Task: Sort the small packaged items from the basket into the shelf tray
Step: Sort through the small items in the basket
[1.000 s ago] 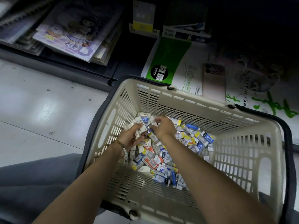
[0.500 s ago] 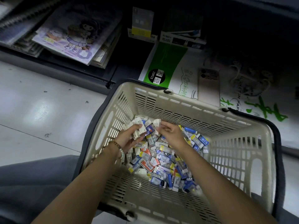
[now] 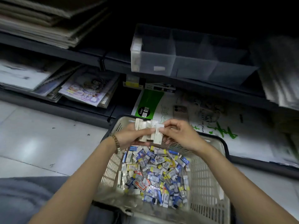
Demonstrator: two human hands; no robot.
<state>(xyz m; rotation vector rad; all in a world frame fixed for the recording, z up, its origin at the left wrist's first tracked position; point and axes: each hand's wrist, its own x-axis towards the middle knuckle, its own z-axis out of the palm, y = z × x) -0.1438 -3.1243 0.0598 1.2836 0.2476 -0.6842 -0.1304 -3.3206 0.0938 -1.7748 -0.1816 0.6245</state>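
Note:
A beige plastic basket (image 3: 205,183) sits on the floor, holding a heap of several small packaged items (image 3: 155,173) in blue, white, yellow and red wrappers. Above the basket's far rim, my left hand (image 3: 129,138) grips a stack of several white packets (image 3: 148,131). My right hand (image 3: 179,135) pinches the right end of that stack with thumb and fingertips. A clear plastic shelf tray (image 3: 186,62) with dividers stands on the dark shelf above; its compartments look nearly bare, with white packets at its left end.
Sketch books and paper pads (image 3: 87,88) are stacked on the lower shelf at left. A green-and-white paper pack (image 3: 150,102) with a phone (image 3: 180,111) lying on it sits just behind the basket. More paper stacks (image 3: 281,81) lean at right. White floor tiles (image 3: 40,143) lie at left.
Both hands have risen out of the basket with a stack of white packets, now above its far rim. The view has tilted up, bringing the clear shelf tray into sight.

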